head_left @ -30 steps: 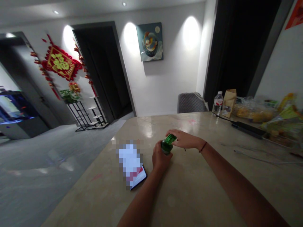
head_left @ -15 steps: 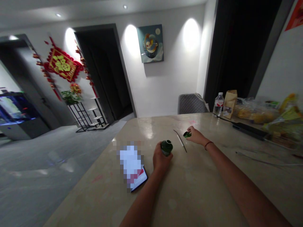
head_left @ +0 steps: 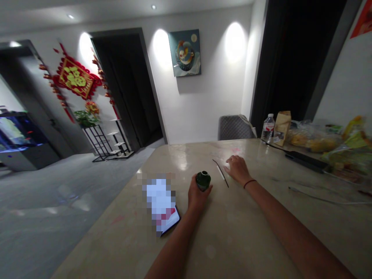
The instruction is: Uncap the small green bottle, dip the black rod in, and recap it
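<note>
My left hand (head_left: 197, 195) is wrapped round a small dark green bottle (head_left: 203, 180). The bottle stands upright with its narrow round mouth uncovered and facing up. Over the table to the right, my right hand (head_left: 237, 168) is palm down, its fingers bent and its thumb apart from the index finger. No object shows between thumb and finger; the space beneath the palm is hidden. Between my hands lies a thin dark stick (head_left: 225, 181) with a slim white strip (head_left: 220, 172) alongside it.
Left of my left arm is a phone (head_left: 171, 224), its screen mostly pixelated. A water bottle (head_left: 267, 128), a brown paper bag (head_left: 282, 127) and bagged food (head_left: 316, 140) stand at the back right. Nearer are a black oblong device (head_left: 305, 161) and a white cable (head_left: 316, 198).
The green cap-like piece that my right hand held is out of sight. That hand has lowered slightly and its fingers have spread over the table. My left hand stays on the bottle.
</note>
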A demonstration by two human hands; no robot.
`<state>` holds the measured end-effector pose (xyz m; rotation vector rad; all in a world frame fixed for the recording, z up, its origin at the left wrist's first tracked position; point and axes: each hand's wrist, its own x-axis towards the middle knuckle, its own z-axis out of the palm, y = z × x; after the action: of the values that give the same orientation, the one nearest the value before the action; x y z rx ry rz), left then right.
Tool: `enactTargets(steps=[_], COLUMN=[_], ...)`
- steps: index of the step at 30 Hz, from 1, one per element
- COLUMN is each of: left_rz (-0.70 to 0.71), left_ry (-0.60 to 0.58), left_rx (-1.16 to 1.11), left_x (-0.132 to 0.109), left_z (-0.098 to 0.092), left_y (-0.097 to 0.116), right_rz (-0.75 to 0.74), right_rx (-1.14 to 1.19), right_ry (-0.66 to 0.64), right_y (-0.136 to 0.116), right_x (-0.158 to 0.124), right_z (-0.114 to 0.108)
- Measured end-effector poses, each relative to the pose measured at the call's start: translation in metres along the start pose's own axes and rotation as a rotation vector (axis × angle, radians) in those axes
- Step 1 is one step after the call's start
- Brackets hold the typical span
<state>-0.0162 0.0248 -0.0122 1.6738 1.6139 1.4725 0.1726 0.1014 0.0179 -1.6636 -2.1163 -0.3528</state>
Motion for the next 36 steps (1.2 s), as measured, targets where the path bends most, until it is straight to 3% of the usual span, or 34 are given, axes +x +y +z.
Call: enactTargets(steps=[6, 13, 15, 18, 21, 24, 27, 33, 36], left_rz=[-0.04, -0.032, -0.036, -0.024, 0.005, 0.028, 0.034, -0.009, -0.034], left_ry=[-0.052, -0.133, -0.145, -0.156, -0.173, -0.186, -0.194, -0.227, -0.236], left_rx=[-0.007, 0.032, 0.045, 0.065, 0.077, 0.076, 0.079, 0.099, 0.101], left_x=[0.0, 0.001, 0.001, 0.0, -0.001, -0.002, -0.002, -0.002, -0.002], left_z=[0.001, 0.003, 0.003, 0.003, 0.003, 0.004, 0.004, 0.002, 0.001], left_y=[-0.001, -0.004, -0.005, -0.005, -0.006, -0.006, -0.006, -0.004, -0.002], right_rz=[-0.037, 0.126, 0.158, 0.155, 0.027, -0.092, -0.127, -0.227, -0.099], right_rx=[-0.105, -0.046, 0.058, 0.409, 0.793, 0.943, 0.904, 0.596, 0.491], right_ry=[-0.184, -0.166, -0.117, 0.015, 0.151, 0.219, 0.201, -0.069, -0.108], right_y=[-0.04, -0.044, -0.045, -0.05, -0.059, -0.067, -0.071, -0.071, -0.068], right_x=[-0.011, -0.011, -0.005, 0.004, 0.008, 0.007, 0.003, 0.002, 0.004], right_z=[0.003, -0.003, -0.015, -0.038, -0.06, -0.071, -0.067, -0.043, -0.03])
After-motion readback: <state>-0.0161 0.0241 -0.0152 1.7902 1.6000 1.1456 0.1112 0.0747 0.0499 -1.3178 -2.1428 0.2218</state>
